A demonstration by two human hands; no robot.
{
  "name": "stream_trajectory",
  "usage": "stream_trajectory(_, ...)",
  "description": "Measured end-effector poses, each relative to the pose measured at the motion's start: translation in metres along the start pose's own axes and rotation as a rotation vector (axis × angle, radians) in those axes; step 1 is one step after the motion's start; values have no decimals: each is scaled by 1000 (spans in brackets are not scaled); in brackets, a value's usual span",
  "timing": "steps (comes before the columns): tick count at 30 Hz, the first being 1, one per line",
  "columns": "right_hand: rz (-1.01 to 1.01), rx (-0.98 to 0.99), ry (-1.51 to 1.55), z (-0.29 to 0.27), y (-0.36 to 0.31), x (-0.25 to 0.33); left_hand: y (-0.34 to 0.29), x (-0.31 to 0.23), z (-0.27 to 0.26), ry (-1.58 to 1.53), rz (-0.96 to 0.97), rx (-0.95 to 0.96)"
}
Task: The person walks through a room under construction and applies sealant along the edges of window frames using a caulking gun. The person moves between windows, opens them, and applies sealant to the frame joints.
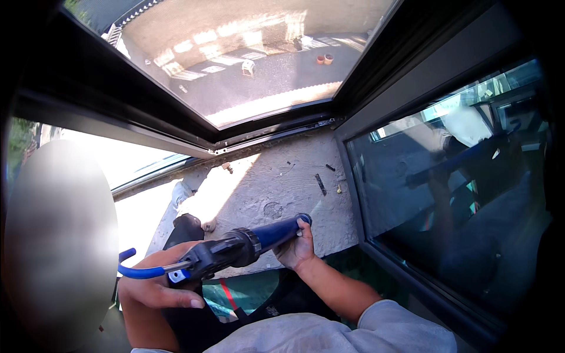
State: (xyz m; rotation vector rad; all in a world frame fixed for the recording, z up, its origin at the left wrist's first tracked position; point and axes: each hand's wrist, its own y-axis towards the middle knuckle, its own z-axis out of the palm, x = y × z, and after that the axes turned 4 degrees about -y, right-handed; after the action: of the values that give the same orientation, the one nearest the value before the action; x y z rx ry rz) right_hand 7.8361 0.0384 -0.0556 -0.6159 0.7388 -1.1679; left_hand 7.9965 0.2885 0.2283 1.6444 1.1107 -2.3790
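A caulking gun point(273, 234) with a blue barrel and black body lies slantwise across my front, over a rough concrete sill point(294, 170). Its blue hooked rod end point(141, 272) points left and its barrel tip points right. My left hand point(156, 282) is wrapped about the rear body, its thumb below; the fingers are partly hidden by the tool. At the barrel's front end, my right hand point(297, 247) grips from below, fingertips at the end cap. A small pale piece shows by these fingers; I cannot make out what it is.
A dark-framed window pane point(253, 65) stands ahead, above a yard. Another dark pane point(435, 176) rises close on the right, reflecting the tool. Black strips point(320, 184) and crumbs lie on the sill. A large blurred shape point(62, 247) fills the left side.
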Motion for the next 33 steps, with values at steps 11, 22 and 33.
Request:
stream_trajectory(11,300,-328,-736,-189,-156,22,-69,66,157,-33,-183,12)
stream_trajectory(22,77,-762,-1501,-429,-251,179,-151,60,224,8,-127,-178)
stream_trajectory(33,-171,-486,-1558,-285,-226,109,-239,48,306,38,-95,-496)
